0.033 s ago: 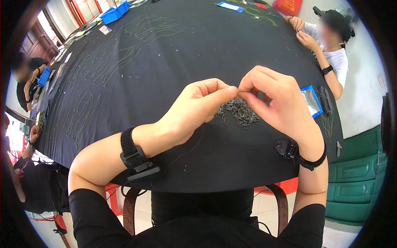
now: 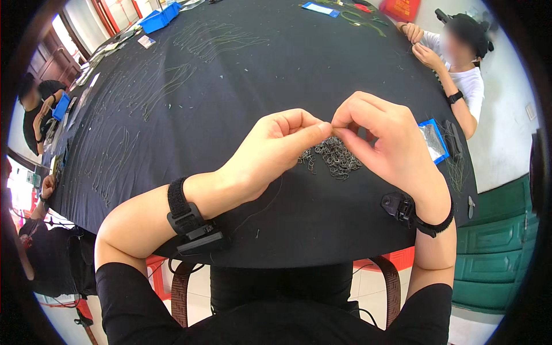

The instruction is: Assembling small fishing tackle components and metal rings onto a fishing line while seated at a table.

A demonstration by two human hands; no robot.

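My left hand [image 2: 276, 144] and my right hand [image 2: 382, 135] meet fingertip to fingertip over the black-covered table. Each is closed in a pinch of thumb and forefinger. Whatever sits between the tips is too small to make out. From below my left hand a thin line [image 2: 265, 206] trails down across the cloth toward my left wrist; its upper end is hidden by the hand. Just under and behind the fingertips lies a heap of small dark metal hooks [image 2: 339, 158], partly covered by my hands.
Bundles of thin green line [image 2: 215, 40] lie spread over the left and far table [image 2: 247, 75]. Right of my right hand are a blue-edged packet [image 2: 434, 141] and more line [image 2: 457, 172]. A blue tray [image 2: 160, 17] stands far left. Other people sit at the right and left edges.
My hands keep the same pinch in nearly the same place. At the far left edge, a person's head has shifted slightly.
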